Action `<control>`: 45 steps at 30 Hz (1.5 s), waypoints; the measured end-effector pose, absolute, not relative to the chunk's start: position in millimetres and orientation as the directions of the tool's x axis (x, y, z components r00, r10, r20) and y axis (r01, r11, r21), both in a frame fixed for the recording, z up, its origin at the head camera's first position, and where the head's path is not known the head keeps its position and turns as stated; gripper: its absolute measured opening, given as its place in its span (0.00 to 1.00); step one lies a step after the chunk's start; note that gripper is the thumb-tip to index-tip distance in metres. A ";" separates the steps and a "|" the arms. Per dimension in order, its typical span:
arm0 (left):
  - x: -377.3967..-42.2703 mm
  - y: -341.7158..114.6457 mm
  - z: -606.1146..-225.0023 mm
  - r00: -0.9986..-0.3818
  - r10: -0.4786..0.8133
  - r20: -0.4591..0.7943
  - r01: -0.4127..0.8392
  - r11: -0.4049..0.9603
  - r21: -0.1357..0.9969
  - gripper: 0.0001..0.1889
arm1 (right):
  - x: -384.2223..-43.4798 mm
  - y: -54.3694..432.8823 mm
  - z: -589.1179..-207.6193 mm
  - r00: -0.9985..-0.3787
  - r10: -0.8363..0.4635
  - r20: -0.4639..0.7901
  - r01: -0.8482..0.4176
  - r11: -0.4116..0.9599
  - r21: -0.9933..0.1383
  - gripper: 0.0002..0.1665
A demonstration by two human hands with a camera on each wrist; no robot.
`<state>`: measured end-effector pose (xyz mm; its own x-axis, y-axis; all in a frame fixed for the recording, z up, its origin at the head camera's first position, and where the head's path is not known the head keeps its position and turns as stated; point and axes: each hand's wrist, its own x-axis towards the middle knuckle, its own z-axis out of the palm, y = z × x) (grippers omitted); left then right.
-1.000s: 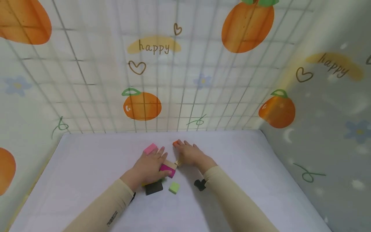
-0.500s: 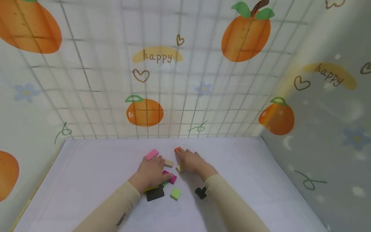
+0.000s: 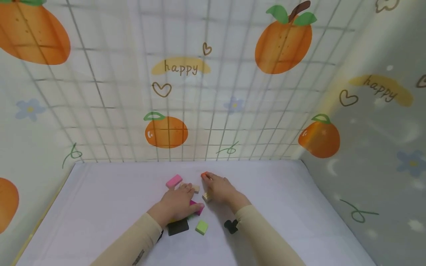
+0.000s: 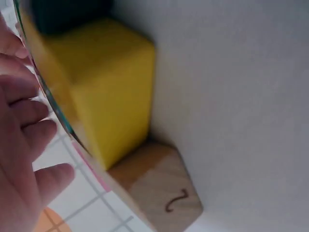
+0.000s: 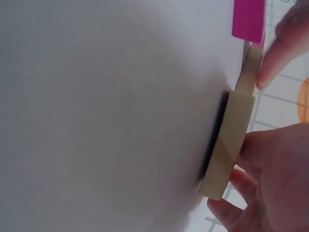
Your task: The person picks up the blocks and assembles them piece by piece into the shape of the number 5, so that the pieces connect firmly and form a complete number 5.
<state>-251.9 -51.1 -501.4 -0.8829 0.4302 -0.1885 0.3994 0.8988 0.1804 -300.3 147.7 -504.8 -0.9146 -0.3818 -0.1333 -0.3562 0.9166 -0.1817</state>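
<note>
Fingers [image 3: 188,187] of the left hand [image 3: 175,204] lie loose by a wood block [image 3: 196,190], thumb out, and at two o'clock the right hand [image 3: 222,189] touches an orange block [image 3: 204,174], grip unclear.

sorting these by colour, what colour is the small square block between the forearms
The small square block is light green, clearest in the head view.

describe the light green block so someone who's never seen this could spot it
On the white surface in the head view, find the person's left hand. Nearer the wearer lies a black rectangular block, and just right of it sits the light green block. Smaller and squarer than that black neighbour, it stands out by its pale lime colour.
</note>
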 end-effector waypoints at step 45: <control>-268.4 -36.5 -502.6 -0.905 0.386 -0.180 0.366 0.920 0.138 0.50 | -295.5 153.5 -505.5 -0.911 -0.402 -0.095 -0.367 0.893 -0.262 0.30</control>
<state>-268.4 -36.5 -502.6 -0.9046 0.3864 -0.1801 0.3656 0.9204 0.1385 -295.5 153.5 -505.5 -0.9107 -0.4020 -0.0948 -0.3668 0.8926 -0.2622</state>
